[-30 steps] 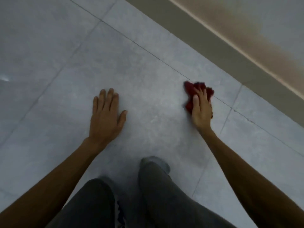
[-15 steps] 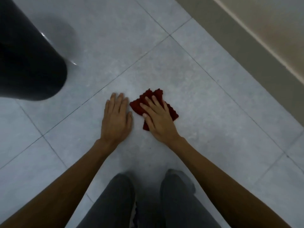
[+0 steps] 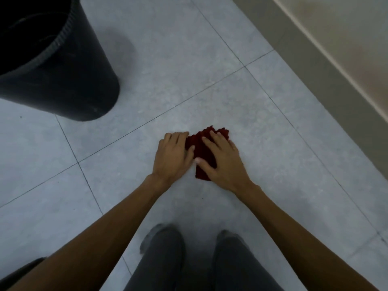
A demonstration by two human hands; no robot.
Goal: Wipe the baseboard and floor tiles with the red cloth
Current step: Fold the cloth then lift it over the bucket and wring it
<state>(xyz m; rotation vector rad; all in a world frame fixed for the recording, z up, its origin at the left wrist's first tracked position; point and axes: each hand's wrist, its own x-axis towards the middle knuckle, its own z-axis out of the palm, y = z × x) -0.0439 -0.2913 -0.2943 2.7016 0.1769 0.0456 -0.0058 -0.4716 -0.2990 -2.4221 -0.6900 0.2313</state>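
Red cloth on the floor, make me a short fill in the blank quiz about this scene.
1. The right hand presses flat on the ____ cloth.
2. The black bin stands to the person's ____.
3. The cloth lies on a grey floor ____.
4. The left hand rests ____ the cloth.

Missing words: red; left; tile; beside

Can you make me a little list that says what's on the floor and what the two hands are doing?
cloth: red cloth, flat on the floor tiles
right hand: right hand pressed open on top of the cloth
left hand: left hand flat on the tile, touching the cloth's left edge
bin: black bin, upper left, apart from the hands
baseboard: baseboard, far right, not being touched
legs: knees in dark trousers
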